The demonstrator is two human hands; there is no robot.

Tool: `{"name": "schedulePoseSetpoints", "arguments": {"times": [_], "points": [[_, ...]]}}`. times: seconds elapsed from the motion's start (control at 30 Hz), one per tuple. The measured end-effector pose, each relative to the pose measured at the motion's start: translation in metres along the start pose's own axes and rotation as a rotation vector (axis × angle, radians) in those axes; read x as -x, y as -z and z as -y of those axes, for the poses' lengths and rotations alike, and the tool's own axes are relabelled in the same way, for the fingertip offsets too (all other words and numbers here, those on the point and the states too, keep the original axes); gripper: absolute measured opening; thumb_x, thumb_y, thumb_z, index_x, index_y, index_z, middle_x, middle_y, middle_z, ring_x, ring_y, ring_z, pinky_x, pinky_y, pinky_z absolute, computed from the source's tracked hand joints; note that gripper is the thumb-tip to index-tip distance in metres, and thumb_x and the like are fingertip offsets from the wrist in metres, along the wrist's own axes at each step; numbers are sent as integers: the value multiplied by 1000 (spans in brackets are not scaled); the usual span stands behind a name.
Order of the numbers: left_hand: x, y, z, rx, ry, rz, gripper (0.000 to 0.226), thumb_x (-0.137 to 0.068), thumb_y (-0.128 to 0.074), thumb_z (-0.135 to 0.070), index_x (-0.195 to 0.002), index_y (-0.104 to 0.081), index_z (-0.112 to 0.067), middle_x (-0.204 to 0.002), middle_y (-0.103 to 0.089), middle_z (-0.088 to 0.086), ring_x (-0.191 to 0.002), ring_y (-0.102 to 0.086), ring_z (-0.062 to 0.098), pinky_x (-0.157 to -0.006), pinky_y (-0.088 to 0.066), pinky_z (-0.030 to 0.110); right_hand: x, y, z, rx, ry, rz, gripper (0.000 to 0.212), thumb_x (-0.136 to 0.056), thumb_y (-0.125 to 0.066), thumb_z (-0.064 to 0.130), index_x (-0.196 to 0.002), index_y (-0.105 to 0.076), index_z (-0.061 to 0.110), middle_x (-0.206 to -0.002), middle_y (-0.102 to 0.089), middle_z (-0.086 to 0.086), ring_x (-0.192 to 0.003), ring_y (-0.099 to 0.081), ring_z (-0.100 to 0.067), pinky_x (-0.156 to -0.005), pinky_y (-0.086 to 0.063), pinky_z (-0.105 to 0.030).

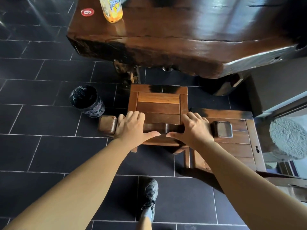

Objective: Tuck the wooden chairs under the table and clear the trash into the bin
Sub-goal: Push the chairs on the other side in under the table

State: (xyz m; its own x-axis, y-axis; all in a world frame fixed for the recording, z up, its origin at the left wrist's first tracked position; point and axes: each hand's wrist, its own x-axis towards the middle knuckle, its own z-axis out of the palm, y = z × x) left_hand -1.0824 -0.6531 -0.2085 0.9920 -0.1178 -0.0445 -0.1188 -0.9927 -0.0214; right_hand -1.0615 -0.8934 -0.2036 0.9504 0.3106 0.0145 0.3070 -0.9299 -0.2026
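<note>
A person's left hand point(131, 126) and right hand point(196, 129) grip the back rail of a wooden chair point(158, 103), fingers point(134, 115) curled over it. The chair stands at the near edge of the bench point(182, 39), with a bin point(87, 101) on the floor to its left.

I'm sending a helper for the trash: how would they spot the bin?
Find the big dark wooden table. On the floor below its near left corner, beside the left chair, stands the bin. Unlike the square chairs, it is round, small, lined with a black bag.
</note>
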Motion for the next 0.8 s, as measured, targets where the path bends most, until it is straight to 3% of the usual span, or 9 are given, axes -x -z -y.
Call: {"name": "schedulePoseSetpoints", "arguments": {"times": [0.17,0.43,0.57,0.8], "points": [[-15,2,2,-9,-5,5,89,-70,-23,-93,-103,-53,-17,-104,-58,0,-98,-52,22,-88,-39,43,-16,-1,-5,-27,6,-13,67,-69,-66,78,-107,-64,23,-107,-65,-1,-101,-59,-25,-82,-49,-42],[-48,4,13,-14,-6,1,88,-69,-21,-94,-101,-52,-17,-101,-57,0,-98,-51,22,-91,-39,44,-50,-4,-11,15,21,20,75,-69,-46,88,-102,-60,21,-109,-62,2,-100,-57,-22,-78,-49,-39],[-62,5,16,-8,-6,0,85,-70,-23,-93,-100,-51,-18,-101,-57,-1,-99,-52,21,-90,-37,43,-64,-6,-15,-10,41,-14,67,-71,-55,83,-98,-60,21,-105,-62,3,-99,-57,-21,-75,-50,-39],[-76,4,16,1,-5,-32,84,-71,-23,-92,-97,-52,-17,-98,-58,0,-94,-51,21,-85,-38,41,-81,-8,-22,-24,70,-16,72,-71,-40,87,-99,-59,23,-103,-60,5,-95,-55,-18,-73,-54,-41]]}}
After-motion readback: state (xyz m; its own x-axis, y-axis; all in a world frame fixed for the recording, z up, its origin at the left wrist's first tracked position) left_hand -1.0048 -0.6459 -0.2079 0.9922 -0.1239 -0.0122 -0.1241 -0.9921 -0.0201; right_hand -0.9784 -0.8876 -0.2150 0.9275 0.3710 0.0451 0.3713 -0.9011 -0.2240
